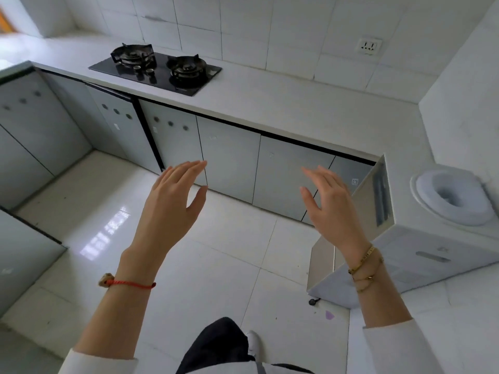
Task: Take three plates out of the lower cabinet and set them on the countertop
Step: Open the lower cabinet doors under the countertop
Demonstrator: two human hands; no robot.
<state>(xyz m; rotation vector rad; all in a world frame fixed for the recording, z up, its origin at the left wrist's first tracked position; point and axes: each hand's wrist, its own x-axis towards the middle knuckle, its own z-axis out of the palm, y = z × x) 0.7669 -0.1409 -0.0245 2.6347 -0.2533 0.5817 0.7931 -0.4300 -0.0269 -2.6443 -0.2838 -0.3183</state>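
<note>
I see my left hand (pixel 168 201) and right hand (pixel 328 203) raised, fingers spread, each grip empty. The cabinet doors (pixel 229 157) below the worktop (pixel 270 101) are closed.

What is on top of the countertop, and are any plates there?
On the countertop only a black gas stove shows; no plates. The cabinet doors below are shut, so their inside is hidden. Both hands, left and right, are empty.

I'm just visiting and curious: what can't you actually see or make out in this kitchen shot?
- Plates: none in the head view; the lower cabinet doors are shut and hide the inside.
- Small door labels: too small to read.
- Window, top left: cut off by the edge.
- Both hands, left and right, are open and hold nothing.
</note>
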